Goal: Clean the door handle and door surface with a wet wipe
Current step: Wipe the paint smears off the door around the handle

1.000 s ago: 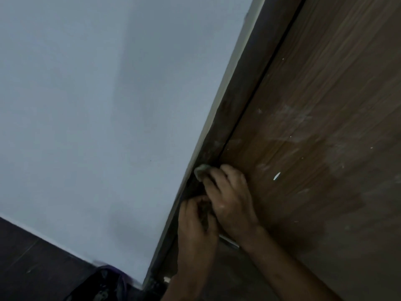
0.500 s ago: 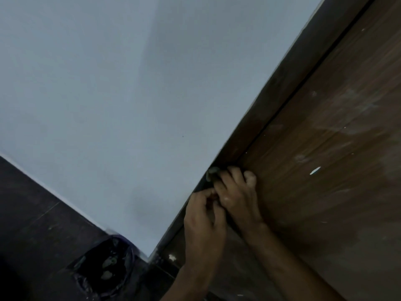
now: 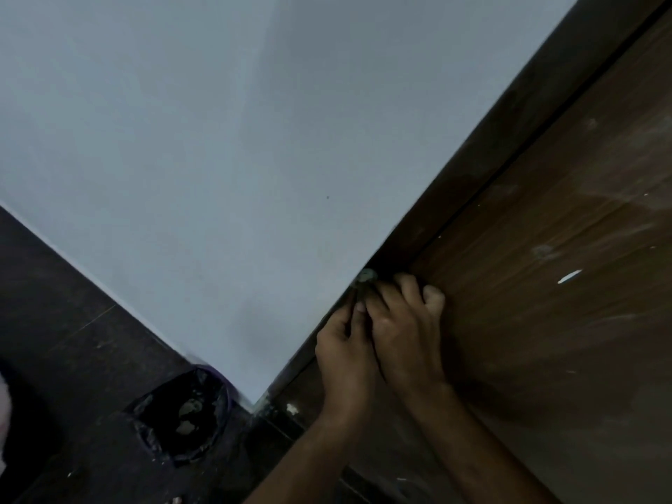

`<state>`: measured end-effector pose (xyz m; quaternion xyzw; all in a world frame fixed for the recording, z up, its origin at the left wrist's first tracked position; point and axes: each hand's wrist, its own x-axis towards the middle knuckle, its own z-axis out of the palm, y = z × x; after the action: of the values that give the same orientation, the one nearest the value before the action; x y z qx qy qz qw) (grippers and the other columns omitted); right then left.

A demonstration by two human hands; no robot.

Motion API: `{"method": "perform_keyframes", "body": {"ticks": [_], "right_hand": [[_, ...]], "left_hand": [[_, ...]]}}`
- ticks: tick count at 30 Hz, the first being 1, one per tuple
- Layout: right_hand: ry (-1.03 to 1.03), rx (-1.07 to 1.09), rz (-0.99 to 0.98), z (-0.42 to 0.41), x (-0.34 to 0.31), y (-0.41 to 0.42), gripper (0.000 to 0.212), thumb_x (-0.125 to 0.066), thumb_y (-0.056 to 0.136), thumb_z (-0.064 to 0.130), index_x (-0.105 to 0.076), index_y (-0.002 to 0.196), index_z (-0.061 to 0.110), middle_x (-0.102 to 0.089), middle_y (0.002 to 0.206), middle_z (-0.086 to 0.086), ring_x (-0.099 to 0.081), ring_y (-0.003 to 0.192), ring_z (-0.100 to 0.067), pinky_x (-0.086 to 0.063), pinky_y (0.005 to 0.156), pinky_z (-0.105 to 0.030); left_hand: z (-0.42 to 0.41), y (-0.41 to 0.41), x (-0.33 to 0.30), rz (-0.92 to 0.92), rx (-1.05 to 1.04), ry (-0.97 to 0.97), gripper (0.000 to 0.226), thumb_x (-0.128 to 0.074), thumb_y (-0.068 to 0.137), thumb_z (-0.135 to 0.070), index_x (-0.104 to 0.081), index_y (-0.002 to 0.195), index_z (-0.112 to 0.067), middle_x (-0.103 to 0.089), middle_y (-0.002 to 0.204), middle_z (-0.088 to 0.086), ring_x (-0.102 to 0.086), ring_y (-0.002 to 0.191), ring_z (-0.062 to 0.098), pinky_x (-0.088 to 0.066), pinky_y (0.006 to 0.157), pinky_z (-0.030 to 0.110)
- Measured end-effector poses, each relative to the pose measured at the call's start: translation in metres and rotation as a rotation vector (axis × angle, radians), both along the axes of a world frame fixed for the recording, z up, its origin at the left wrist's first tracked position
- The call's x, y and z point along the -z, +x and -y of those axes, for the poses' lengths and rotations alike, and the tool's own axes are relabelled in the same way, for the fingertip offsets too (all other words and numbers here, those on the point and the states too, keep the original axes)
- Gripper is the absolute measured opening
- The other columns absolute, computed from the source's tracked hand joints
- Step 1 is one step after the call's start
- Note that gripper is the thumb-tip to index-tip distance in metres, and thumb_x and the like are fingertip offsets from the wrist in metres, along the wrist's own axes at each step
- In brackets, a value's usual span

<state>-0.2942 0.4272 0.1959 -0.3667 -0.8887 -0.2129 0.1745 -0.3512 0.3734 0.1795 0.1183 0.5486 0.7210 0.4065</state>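
View tilted further; both hands (image 3: 381, 336) still press wipe (image 3: 366, 276) against door (image 3: 545, 303) edge

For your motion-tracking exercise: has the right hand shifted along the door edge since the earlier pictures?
No. The right hand sits by the same stretch of door frame, level with the white fleck; only the camera tilted.

I am standing indoors, in what is looking like a room or hallway of a home or flat under finishing. A wood-grain door (image 3: 545, 321) is filling the right side, its surface carrying pale smears and paint flecks. Left of the door, a dark frame (image 3: 472, 169) is meeting a plain grey-white wall (image 3: 218, 158). Below the wall, left of the door's foot, a dark tiled floor (image 3: 54, 321) is holding a black-lined bin (image 3: 182, 420).
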Motion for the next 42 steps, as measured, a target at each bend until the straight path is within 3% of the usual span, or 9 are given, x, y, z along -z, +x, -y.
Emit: {"method": "perform_keyframes", "body": {"ticks": [4, 8, 13, 18, 22, 25, 29, 37, 42], "right_hand": [[-0.184, 0.046, -0.041, 0.012, -0.004, 0.008, 0.027, -0.052, 0.094, 0.026, -0.068, 0.114, 0.018, -0.068, 0.111, 0.006, -0.059, 0.111, -0.021, -0.042, 0.092, -0.042], [-0.117, -0.015, -0.329, 0.021, -0.014, 0.028, 0.027, -0.053, 0.097, 0.006, -0.074, 0.113, 0.005, -0.074, 0.113, -0.006, -0.064, 0.099, -0.024, -0.053, 0.082, -0.04], [-0.137, -0.057, -0.453, 0.042, -0.007, 0.053, 0.024, -0.055, 0.096, 0.0, -0.077, 0.104, 0.003, -0.074, 0.101, -0.008, -0.065, 0.089, -0.023, -0.055, 0.073, -0.041], [-0.177, -0.033, -0.487, 0.043, 0.002, 0.064, 0.022, -0.06, 0.09, -0.004, -0.078, 0.101, 0.003, -0.073, 0.097, -0.007, -0.065, 0.084, -0.021, -0.055, 0.069, -0.04], [-0.177, -0.037, -0.504, 0.04, 0.002, 0.064, 0.022, -0.058, 0.092, -0.003, -0.078, 0.101, 0.003, -0.073, 0.098, -0.006, -0.065, 0.084, -0.021, -0.054, 0.068, -0.04], [-0.178, -0.024, -0.531, 0.038, 0.001, 0.06, 0.024, -0.057, 0.092, -0.003, -0.078, 0.101, 0.002, -0.073, 0.098, -0.009, -0.065, 0.085, -0.021, -0.055, 0.068, -0.04], [-0.169, -0.047, -0.558, 0.037, -0.001, 0.052, 0.024, -0.058, 0.091, -0.005, -0.078, 0.101, 0.001, -0.073, 0.098, -0.01, -0.065, 0.086, -0.02, -0.055, 0.071, -0.035], [-0.136, -0.039, -0.606, 0.032, 0.001, 0.047, 0.024, -0.056, 0.093, -0.005, -0.078, 0.101, 0.002, -0.073, 0.097, -0.01, -0.065, 0.086, -0.021, -0.053, 0.075, -0.036], [-0.135, -0.046, -0.63, 0.028, 0.001, 0.047, 0.024, -0.056, 0.093, -0.005, -0.077, 0.101, 0.002, -0.072, 0.097, -0.009, -0.064, 0.086, -0.019, -0.053, 0.074, -0.033]], "left_hand": [[-0.014, 0.005, 0.001, 0.097, -0.047, 0.017, 0.022, -0.063, 0.097, -0.005, -0.078, 0.092, -0.02, -0.079, 0.088, -0.001, -0.073, 0.086, 0.003, -0.054, 0.076, 0.015], [-0.031, 0.01, -0.001, 0.081, -0.17, -0.005, 0.014, -0.074, 0.09, -0.008, -0.081, 0.102, -0.009, -0.08, 0.092, -0.001, -0.076, 0.089, 0.009, -0.06, 0.081, 0.023], [-0.042, 0.012, 0.032, 0.16, -0.277, -0.176, 0.011, -0.077, 0.085, -0.015, -0.083, 0.08, -0.023, -0.076, 0.063, 0.001, -0.074, 0.06, 0.021, -0.061, 0.06, 0.032], [-0.046, 0.003, 0.073, 0.319, -0.335, -0.407, 0.025, -0.084, 0.079, -0.013, -0.078, 0.1, 0.0, -0.071, 0.077, 0.0, -0.072, 0.082, 0.024, -0.059, 0.081, 0.033], [-0.042, 0.018, 0.058, 0.049, -0.3, -0.285, 0.014, -0.079, 0.083, -0.017, -0.082, 0.096, -0.014, -0.071, 0.062, -0.018, -0.074, 0.071, 0.01, -0.056, 0.063, 0.018], [-0.034, 0.025, 0.04, -0.25, -0.279, -0.057, 0.009, -0.077, 0.086, -0.018, -0.083, 0.093, -0.018, -0.077, 0.08, -0.016, -0.074, 0.077, 0.003, -0.059, 0.072, 0.022], [-0.032, 0.014, 0.043, -0.65, -0.265, 0.101, 0.008, -0.08, 0.084, -0.004, -0.081, 0.092, -0.006, -0.078, 0.088, 0.001, -0.073, 0.082, 0.01, -0.06, 0.077, 0.028], [-0.031, 0.0, 0.032, -0.906, -0.189, 0.313, 0.01, -0.076, 0.088, -0.008, -0.079, 0.095, -0.003, -0.076, 0.091, 0.006, -0.067, 0.091, 0.005, -0.05, 0.089, 0.013], [-0.018, -0.009, 0.055, -1.077, -0.052, 0.151, 0.019, -0.081, 0.08, -0.002, -0.079, 0.099, -0.003, -0.077, 0.096, 0.01, -0.071, 0.09, 0.021, -0.055, 0.085, 0.025]]}}
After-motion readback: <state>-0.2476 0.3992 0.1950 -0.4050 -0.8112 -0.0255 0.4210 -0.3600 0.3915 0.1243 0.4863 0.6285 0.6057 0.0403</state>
